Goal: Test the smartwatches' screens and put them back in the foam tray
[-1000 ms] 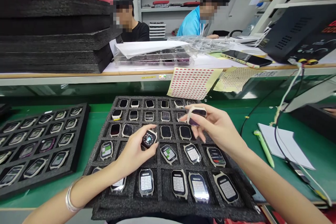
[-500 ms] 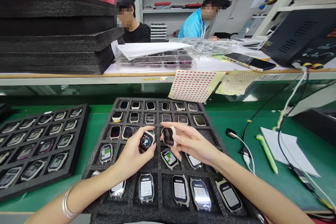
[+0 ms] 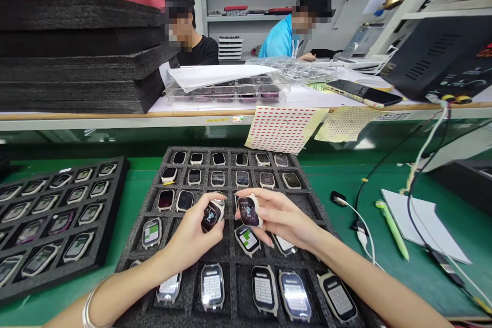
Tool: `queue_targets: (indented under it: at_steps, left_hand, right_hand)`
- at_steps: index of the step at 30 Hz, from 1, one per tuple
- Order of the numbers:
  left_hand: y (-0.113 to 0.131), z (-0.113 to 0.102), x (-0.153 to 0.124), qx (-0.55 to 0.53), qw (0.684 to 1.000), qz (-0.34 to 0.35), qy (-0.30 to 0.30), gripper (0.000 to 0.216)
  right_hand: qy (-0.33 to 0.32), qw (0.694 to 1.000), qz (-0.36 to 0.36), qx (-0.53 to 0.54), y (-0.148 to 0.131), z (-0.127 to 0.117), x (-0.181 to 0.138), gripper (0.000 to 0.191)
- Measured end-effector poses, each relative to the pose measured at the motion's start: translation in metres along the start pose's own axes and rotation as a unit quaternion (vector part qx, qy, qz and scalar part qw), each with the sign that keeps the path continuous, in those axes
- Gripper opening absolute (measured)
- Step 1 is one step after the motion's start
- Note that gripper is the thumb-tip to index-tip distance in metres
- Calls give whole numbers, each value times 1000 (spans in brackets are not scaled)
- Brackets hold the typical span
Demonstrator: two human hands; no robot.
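Note:
In my left hand (image 3: 198, 230) is a smartwatch without a strap (image 3: 211, 215), its dark screen lit with a dial and gripped between thumb and fingers. My right hand (image 3: 282, 212) pinches a second strapless smartwatch (image 3: 249, 211) by its pale case; that screen glows with a dim face. Both are held close together above a black foam tray (image 3: 226, 294). Its compartments hold several more watch cases. The far rows have dark screens, like this watch (image 3: 185, 200); nearer ones, such as this watch (image 3: 212, 286), display white key-like grids. My forearms hide some compartments.
A second foam tray of watches (image 3: 107, 225) lies at left. To the right are a green pen (image 3: 392, 230), white paper (image 3: 423, 225) and cables (image 3: 363, 233). Stacked black foam (image 3: 77, 66) and a phone (image 3: 363, 93) sit on the shelf. Two people (image 3: 200, 48) work behind it.
The right watch's screen has gone from dark to lit with a face. The left watch has tilted and its dial looks dimmer. Both hands stay nearly in place while the view shifts slightly.

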State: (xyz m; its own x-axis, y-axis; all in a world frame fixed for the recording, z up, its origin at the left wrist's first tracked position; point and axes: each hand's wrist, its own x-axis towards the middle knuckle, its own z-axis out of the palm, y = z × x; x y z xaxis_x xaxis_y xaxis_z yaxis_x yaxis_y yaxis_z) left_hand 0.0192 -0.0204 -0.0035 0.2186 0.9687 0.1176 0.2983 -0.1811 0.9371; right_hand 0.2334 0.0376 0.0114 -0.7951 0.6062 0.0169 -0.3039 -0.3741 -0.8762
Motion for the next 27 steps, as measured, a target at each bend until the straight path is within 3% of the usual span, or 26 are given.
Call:
queue_targets:
  at_steps: [11, 27]
  left_hand:
    - [4, 1, -3, 35, 998, -3, -50, 36]
    - [4, 0, -2, 70, 996, 51, -15, 35]
  right_hand:
    - [13, 999, -17, -48, 1, 2, -2, 40]
    - [10, 998, -8, -62, 2, 9, -3, 39]
